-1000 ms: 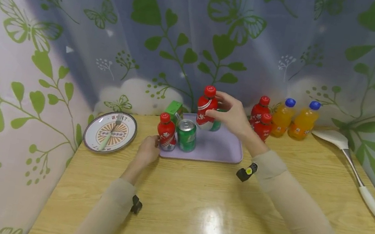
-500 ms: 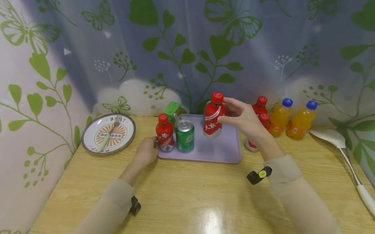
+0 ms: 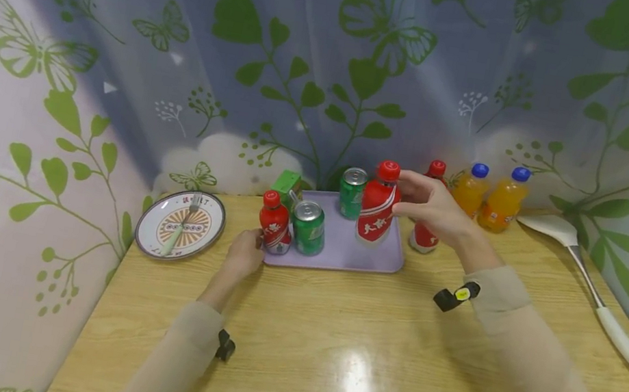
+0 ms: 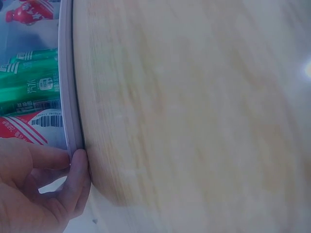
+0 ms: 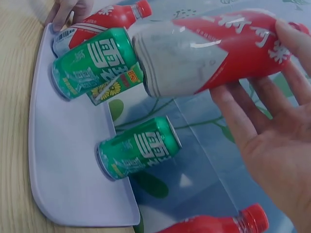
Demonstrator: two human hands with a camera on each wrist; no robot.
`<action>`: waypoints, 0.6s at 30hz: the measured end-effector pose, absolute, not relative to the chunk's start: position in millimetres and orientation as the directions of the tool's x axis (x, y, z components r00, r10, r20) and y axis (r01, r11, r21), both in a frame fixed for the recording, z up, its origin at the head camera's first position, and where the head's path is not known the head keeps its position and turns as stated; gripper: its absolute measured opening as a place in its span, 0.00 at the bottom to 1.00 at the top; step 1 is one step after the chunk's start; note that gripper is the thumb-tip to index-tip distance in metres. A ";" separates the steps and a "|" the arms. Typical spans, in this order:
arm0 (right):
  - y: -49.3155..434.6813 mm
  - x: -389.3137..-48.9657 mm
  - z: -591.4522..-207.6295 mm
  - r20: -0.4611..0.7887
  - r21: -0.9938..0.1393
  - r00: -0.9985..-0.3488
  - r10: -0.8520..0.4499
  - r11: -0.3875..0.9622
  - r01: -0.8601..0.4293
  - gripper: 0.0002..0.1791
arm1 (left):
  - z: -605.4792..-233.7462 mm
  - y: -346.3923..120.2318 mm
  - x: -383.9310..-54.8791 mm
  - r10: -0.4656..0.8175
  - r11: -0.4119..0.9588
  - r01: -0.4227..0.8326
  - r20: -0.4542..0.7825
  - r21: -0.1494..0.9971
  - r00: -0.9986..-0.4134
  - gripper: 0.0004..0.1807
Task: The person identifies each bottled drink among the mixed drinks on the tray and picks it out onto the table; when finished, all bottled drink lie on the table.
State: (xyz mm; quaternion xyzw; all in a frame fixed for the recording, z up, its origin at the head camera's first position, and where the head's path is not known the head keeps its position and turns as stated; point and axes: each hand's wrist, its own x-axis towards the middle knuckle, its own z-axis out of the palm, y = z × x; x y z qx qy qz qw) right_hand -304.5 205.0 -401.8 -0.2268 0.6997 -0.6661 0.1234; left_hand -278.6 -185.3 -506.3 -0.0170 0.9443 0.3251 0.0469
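Observation:
My right hand (image 3: 435,211) grips a red-and-white soda bottle (image 3: 375,213) upright, raised over the right part of a lilac tray (image 3: 335,260). In the right wrist view, my fingers and thumb wrap the upper part of the raised bottle (image 5: 194,53). My left hand (image 3: 245,255) pinches the tray's rim at its front left corner; the left wrist view shows thumb and finger on that rim (image 4: 70,97). On the tray stand another red bottle (image 3: 275,225), a green can (image 3: 309,230), a second green can (image 3: 351,194) and a green drink carton (image 3: 288,185) with a straw.
Red bottles (image 3: 424,239) stand right of the tray, partly hidden by my right hand. Beyond them are two orange-drink bottles (image 3: 503,203) with blue caps. A long white-handled utensil (image 3: 627,342) lies at the right. A plate (image 3: 145,230) bearing a fork (image 3: 172,240) sits left.
My right hand has carried the red bottle rightward across the tray from the back middle, uncovering the rear green can. My left hand keeps its place at the tray corner.

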 end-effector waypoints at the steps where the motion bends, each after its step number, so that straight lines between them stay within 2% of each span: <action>1: 207.4 -303.2 -401.3 0.134 -0.989 -0.860 -0.492 -0.011 -0.148 0.29 | -506.4 -185.4 -278.7 0.000 0.791 -0.060 -0.097 0.609 -0.995 0.33; 8: 225.3 -295.3 -399.1 0.137 -0.990 -0.849 -0.510 -0.055 -0.127 0.28 | -507.4 -185.9 -279.2 0.001 0.793 -0.063 -0.106 0.606 -0.994 0.34; 18: 260.7 -289.5 -403.1 0.196 -0.980 -0.802 -0.564 -0.088 -0.178 0.31 | -509.2 -186.6 -280.2 0.015 0.801 -0.036 -0.080 0.597 -0.997 0.33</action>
